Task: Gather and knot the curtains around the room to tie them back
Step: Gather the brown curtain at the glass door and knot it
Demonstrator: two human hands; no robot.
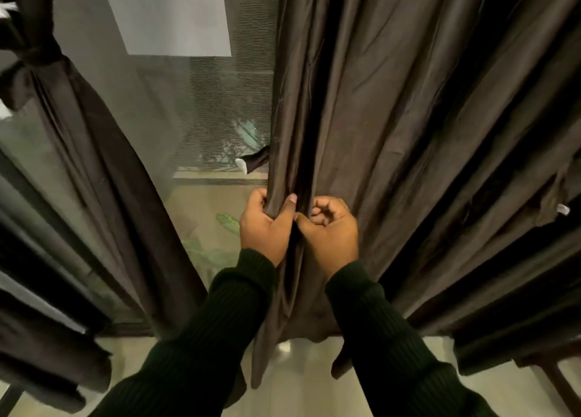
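Observation:
A dark brown curtain (408,108) hangs loose over the right half of the view, down to the floor. My left hand (262,228) is closed around its left edge, with the folds bunched in the fist. Right beside it, my right hand (331,231) pinches the neighbouring fold between thumb and curled fingers. Both hands sit at about the same height and nearly touch. On the left hangs a second brown curtain (94,165), tied in a knot (34,55) near the top left.
Between the curtains is a glass door with a mesh screen (213,102); green leaves show outside. The pale floor (298,379) lies below. A dark wooden furniture leg (553,375) stands at the lower right, and more dark fabric (41,347) at the lower left.

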